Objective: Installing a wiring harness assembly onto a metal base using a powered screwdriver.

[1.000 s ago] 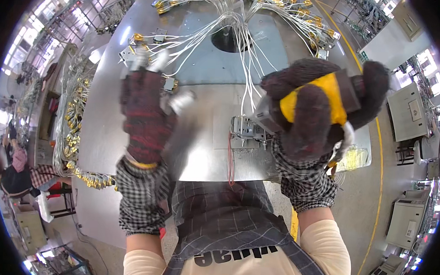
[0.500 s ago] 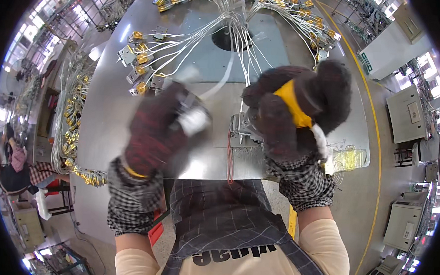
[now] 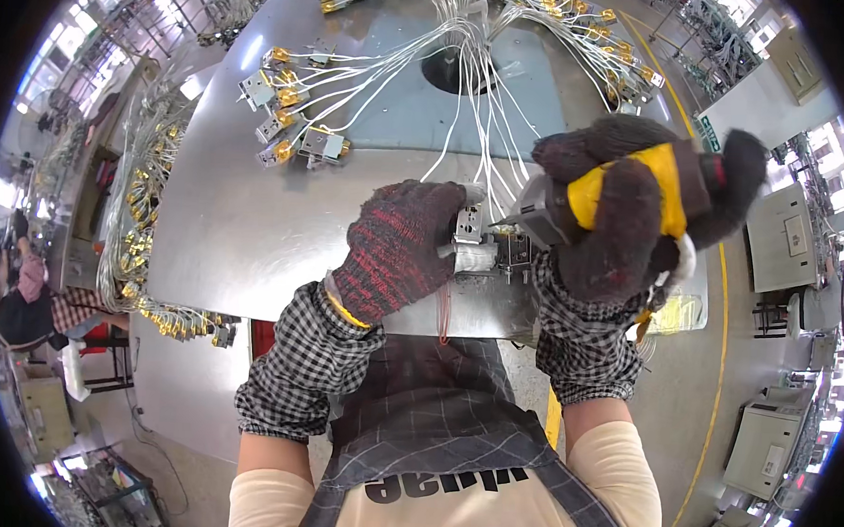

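My left hand [image 3: 399, 248], in a dark red-and-black knit glove, is closed on a small metal connector housing [image 3: 469, 226] with holes in its face. Thin white wires [image 3: 488, 153] run down toward the housing from the bundle. A dark handheld power tool [image 3: 675, 185] with a yellow band is gripped in my right hand [image 3: 622, 216], also gloved. Its narrow tip points left, close to the housing; I cannot tell whether they touch. Just below the tip stands a small metal fixture [image 3: 515, 253] at the table's near edge. Red wires [image 3: 444, 316] hang beside it.
Wire bundles with yellow-taped metal connectors [image 3: 324, 144] fan over the metal table [image 3: 245, 223], around a dark round hole [image 3: 454, 72]. More wired connectors [image 3: 139, 279] hang along the left side. A yellowish taped pad [image 3: 679, 314] lies at the right corner.
My left hand has moved right, to the fixture, and now holds the housing there. My right hand with the tool has shifted right, uncovering the fixture and the tool's tip.
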`<state>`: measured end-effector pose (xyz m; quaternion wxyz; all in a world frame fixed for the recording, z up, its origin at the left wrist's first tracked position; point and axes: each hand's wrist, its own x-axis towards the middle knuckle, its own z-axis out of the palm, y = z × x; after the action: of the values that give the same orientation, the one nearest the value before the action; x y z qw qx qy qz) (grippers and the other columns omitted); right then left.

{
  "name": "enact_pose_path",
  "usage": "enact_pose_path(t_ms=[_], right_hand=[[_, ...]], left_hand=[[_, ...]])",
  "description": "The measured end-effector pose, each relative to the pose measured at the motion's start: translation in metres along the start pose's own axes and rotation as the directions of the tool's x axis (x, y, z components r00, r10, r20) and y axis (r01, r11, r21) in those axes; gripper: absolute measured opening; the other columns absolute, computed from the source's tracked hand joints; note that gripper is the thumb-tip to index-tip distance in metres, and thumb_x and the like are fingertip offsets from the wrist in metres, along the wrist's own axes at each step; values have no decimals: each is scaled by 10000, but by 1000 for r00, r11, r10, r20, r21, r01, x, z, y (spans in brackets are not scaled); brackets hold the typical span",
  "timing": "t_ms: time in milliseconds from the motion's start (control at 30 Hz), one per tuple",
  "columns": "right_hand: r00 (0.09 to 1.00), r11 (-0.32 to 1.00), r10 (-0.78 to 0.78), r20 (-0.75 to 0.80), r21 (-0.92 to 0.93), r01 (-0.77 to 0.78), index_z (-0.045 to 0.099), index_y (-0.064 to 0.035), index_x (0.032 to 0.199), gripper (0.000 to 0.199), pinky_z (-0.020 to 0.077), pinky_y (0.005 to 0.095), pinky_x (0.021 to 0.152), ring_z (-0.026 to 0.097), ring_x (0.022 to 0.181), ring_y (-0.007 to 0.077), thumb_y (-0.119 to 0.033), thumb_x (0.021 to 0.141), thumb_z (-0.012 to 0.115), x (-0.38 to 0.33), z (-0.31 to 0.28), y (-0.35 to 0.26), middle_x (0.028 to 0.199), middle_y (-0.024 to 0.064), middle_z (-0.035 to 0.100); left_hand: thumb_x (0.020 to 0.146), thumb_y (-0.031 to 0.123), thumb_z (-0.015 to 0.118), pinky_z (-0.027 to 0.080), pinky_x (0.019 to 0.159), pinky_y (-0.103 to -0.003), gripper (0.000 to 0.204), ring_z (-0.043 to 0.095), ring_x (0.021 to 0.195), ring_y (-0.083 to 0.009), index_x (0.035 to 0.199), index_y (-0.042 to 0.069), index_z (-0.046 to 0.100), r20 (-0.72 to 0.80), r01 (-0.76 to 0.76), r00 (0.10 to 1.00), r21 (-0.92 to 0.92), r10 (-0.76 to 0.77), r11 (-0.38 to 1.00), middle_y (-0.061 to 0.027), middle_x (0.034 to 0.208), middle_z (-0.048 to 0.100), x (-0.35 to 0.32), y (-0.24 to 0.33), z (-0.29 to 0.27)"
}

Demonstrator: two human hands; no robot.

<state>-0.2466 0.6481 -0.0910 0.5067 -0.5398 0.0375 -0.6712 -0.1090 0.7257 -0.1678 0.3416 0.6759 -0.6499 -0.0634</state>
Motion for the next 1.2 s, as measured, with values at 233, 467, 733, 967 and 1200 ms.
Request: enact_pose_path(t_ms=[233, 467, 733, 967, 1200], right_hand=[[959, 935, -77, 274, -314, 165, 162, -138, 1477, 858, 595, 437, 769, 675, 860, 260, -140, 835, 732, 1, -16, 10, 1070, 171, 615], [994, 957, 81, 72, -284, -57, 186, -83, 1466, 833, 561, 444, 870, 664, 930, 280, -118, 832, 724, -4, -2, 14, 1168, 188, 577], [994, 984, 19, 107, -176, 0, 182, -112, 1460, 765, 572, 424, 721, 653, 749, 273, -137, 860, 656, 1, 0, 17, 1007, 190, 607], [989, 976, -64, -135, -214, 34, 179, -137, 1454, 707, 581, 407, 590, 642, 590, 267, -153, 884, 597, 23, -13, 11, 867, 191, 633], [997, 996, 24, -72, 85, -18, 222, -187, 1452, 644, 604, 440, 588, 670, 699, 301, -107, 920, 576, 16, -31, 27, 888, 209, 632]], left_hand=[[728, 441, 768, 473, 850, -459, 561, 618, 954, -329, 1143, 93, 624, 47, 35, 998, -32, -34, 999, -119, 976, 656, 0, 1, -5], [683, 466, 775, 457, 895, -466, 741, 585, 1071, -301, 1290, 106, 550, -123, -14, 991, 243, 45, 970, -104, 1163, 607, -27, -9, -20], [743, 228, 765, 504, 816, -408, 598, 629, 956, -293, 1294, 118, 562, 0, -26, 1000, 102, 26, 994, -101, 1074, 638, -31, -17, -26], [704, 283, 823, 561, 758, -352, 600, 690, 902, -273, 1208, 50, 597, -103, -45, 994, -231, 22, 972, -140, 987, 667, 0, 14, -15], [742, 309, 816, 544, 839, -332, 638, 692, 965, -252, 1240, -2, 565, 258, 313, 935, -271, -245, 910, -175, 1060, 676, 5, 3, -18]])
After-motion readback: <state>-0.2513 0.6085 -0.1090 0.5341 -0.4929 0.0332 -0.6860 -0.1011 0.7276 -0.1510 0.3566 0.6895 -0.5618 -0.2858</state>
